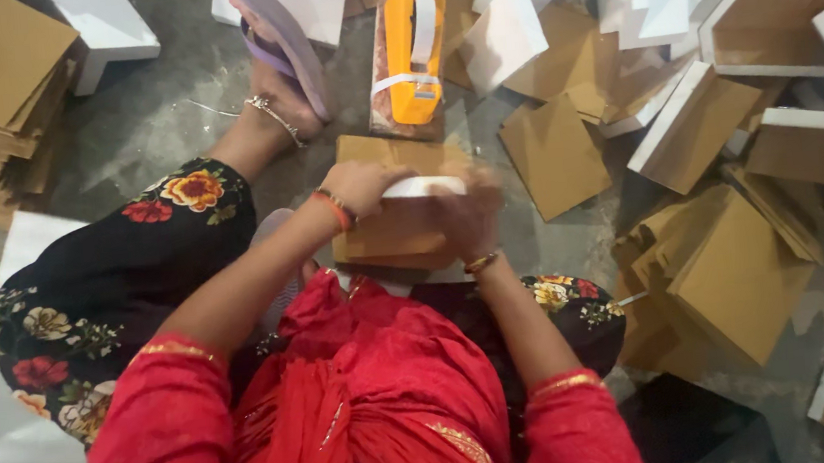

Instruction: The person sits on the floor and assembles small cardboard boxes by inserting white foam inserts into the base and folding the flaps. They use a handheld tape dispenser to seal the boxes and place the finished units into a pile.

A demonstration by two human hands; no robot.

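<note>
Cardboard box (394, 231) sits on the floor before the person, white edge up. Left hand (360, 182) and right hand (468, 215) both curl closed on it; an orange tape dispenser (410, 48) lies just beyond.

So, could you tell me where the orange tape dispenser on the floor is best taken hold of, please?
Probably by its looped handle: the orange tape dispenser lies flat beyond the cardboard box, handle facing up. Come from above, fingers through the slot, the left hand being nearest.
</note>
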